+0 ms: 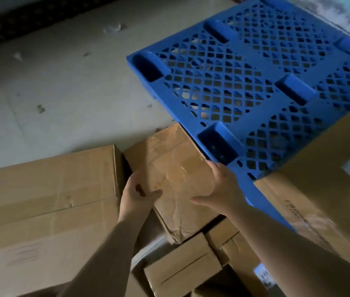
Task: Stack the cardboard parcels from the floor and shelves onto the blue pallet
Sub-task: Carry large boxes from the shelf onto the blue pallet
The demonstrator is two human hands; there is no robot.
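Head view, both hands' grip spread around creased parcel (pixel 169 168), left hand (pixel 136 192), right hand (pixel 221 189), large carton (pixel 45 189) touching left, blue pallet (pixel 244 82) right.

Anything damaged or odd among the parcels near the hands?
Yes. The taped parcel between the hands lies askew to its neighbours, and its near corner is creased and crumpled. One large box already sits on the blue pallet.

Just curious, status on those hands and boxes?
Left hand and right hand open around creased box. Pallet holds one box. Nothing blocking.
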